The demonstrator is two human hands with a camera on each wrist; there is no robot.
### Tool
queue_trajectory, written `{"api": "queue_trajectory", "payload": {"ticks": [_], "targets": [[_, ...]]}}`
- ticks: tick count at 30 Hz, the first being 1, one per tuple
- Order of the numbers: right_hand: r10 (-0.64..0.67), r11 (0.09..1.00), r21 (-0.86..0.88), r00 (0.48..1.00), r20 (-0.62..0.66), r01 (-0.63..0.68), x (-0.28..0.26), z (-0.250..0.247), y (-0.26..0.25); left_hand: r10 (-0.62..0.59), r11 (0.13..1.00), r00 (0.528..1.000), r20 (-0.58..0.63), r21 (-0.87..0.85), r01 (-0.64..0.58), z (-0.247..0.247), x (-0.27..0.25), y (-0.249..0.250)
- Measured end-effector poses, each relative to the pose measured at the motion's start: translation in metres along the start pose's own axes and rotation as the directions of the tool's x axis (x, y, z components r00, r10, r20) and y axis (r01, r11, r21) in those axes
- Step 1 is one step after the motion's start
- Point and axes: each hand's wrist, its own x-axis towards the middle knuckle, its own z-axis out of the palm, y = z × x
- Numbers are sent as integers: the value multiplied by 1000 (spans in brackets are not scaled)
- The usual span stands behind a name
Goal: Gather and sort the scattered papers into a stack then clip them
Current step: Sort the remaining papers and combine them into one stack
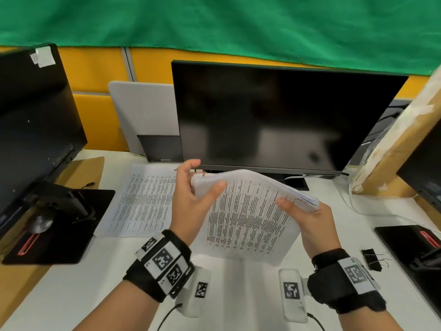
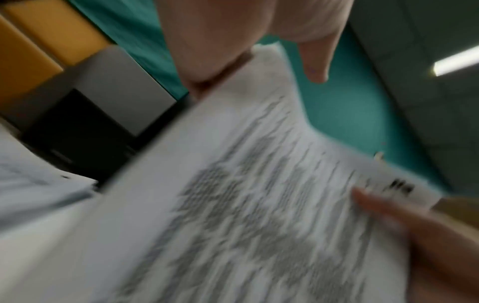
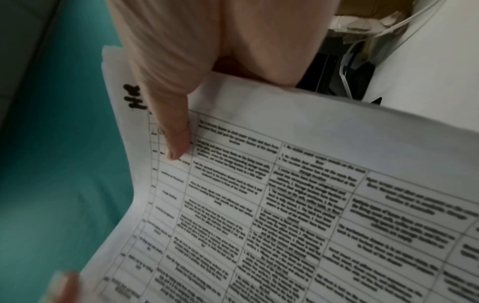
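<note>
1. Leftmost on the white desk [image 1: 238, 295], a dark mouse [image 1: 41, 223] sits on a black pad [image 1: 78, 235] under a side monitor [image 1: 35, 111]; neither belongs to the task.
2. Next along, loose sheets [image 1: 145, 201] lie flat on the desk, apart from the held bundle. They could be forgotten, and clipping would then close an incomplete stack.
3. Left hand [image 1: 191, 194] grips the far left corner of the paper stack [image 1: 248, 216], thumb on top and fingers curled behind the edge. The left wrist view is blurred, so how firm that hold is cannot be judged.
4. Held above the desk in front of the centre monitor [image 1: 286, 115], the stack bows upward and its edges look uneven at the right corner. My guess is that loosening either hold before the edges are squared would let sheets fan or slide out.
5. Right hand [image 1: 307, 218] pinches the stack's right corner, thumb [image 3: 173, 131] pressed on the printed table and fingers underneath.
6. Right of that wrist, a black binder clip [image 1: 372, 259] lies on the desk untouched. Reaching for it leaves one hand carrying a limp bundle, which is the likeliest moment for a spill.
7. Far right, a taped cardboard box [image 1: 401, 144] leans in; its contents are hidden. No tray or bin for papers shows.
</note>
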Motion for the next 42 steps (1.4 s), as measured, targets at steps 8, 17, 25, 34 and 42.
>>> {"api": "queue_trajectory", "payload": {"ticks": [8, 17, 25, 34, 42], "targets": [[79, 995, 53, 997, 9, -79, 3, 6, 6, -335, 942, 927, 166, 71, 328, -4, 6, -37], [94, 994, 52, 995, -23, -93, -5, 16, 18, -340, 940, 938, 67, -5, 342, -6, -11, -53], [164, 986, 11, 986, 9, -164, -8, 12, 42, -368, 930, 925, 94, 21, 368, -8, -17, -76], [194, 980, 43, 981, -19, -193, -4, 10, 44, -392, 920, 911, 131, 84, 384, -15, -12, -82], [337, 931, 94, 930, 148, -352, -15, -4, 53, -467, 884, 852, 237, 123, 451, -26, -10, -65]]}}
